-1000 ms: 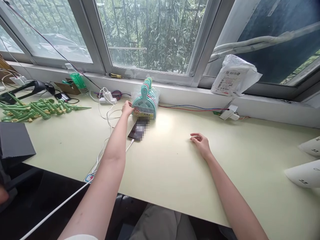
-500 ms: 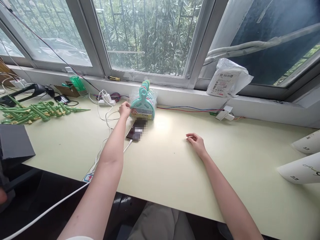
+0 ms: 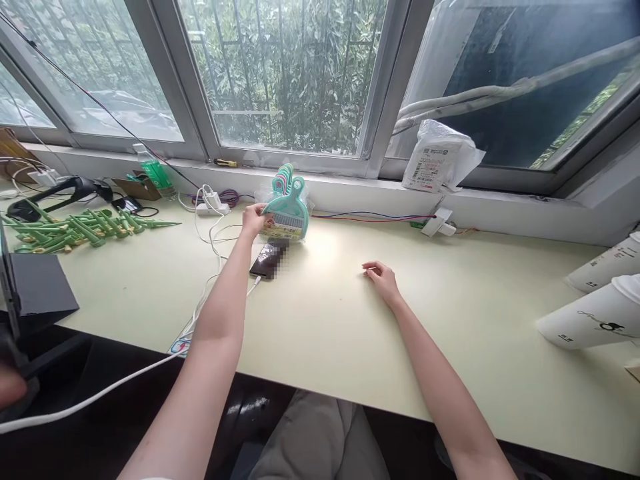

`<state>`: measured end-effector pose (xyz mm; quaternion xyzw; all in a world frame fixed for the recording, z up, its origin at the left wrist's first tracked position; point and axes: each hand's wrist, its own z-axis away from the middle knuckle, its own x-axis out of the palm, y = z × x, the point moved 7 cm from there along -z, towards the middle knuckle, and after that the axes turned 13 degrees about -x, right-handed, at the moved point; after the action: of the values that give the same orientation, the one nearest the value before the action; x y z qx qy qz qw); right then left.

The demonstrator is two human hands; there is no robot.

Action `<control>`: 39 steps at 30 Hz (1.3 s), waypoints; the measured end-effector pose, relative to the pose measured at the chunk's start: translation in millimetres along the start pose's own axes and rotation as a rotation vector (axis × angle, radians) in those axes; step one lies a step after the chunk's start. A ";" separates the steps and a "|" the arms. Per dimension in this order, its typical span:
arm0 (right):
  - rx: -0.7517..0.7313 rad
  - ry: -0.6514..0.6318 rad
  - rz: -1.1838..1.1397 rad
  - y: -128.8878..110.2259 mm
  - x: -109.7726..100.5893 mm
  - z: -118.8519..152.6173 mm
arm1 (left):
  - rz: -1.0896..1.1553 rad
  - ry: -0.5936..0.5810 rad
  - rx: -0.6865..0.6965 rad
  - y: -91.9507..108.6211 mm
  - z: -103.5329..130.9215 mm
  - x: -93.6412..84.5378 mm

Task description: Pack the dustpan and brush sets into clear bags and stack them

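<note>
Teal dustpan [image 3: 290, 201] at far side of desk [image 3: 310, 333]: fingers of left hand [image 3: 254, 220] pinching its left rim, right hand [image 3: 383, 281] loosely curled, holding nothing; I judge it light, stiff, slightly slick, best held by the handle.

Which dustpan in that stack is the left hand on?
The frontmost teal dustpan: the left hand pinches its left edge, and its handle leans right of the other handles behind.
</note>
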<state>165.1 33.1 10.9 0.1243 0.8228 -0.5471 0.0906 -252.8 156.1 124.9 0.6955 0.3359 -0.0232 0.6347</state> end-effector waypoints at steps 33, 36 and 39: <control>-0.289 0.235 0.201 -53.0 -28.9 32.5 | 0.921 -0.511 -0.513 15.8 229.7 227.2; -0.080 0.183 0.073 -30.7 -21.6 30.7 | 0.908 -0.457 -0.521 12.4 222.0 219.3; 0.187 0.148 -0.231 -6.2 -13.4 30.9 | 0.870 -0.471 -0.500 16.1 218.9 214.1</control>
<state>176.4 1.0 8.3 0.0765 0.7815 -0.6175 -0.0456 7.0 53.8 -1.6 0.5742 -0.1383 0.1668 0.7895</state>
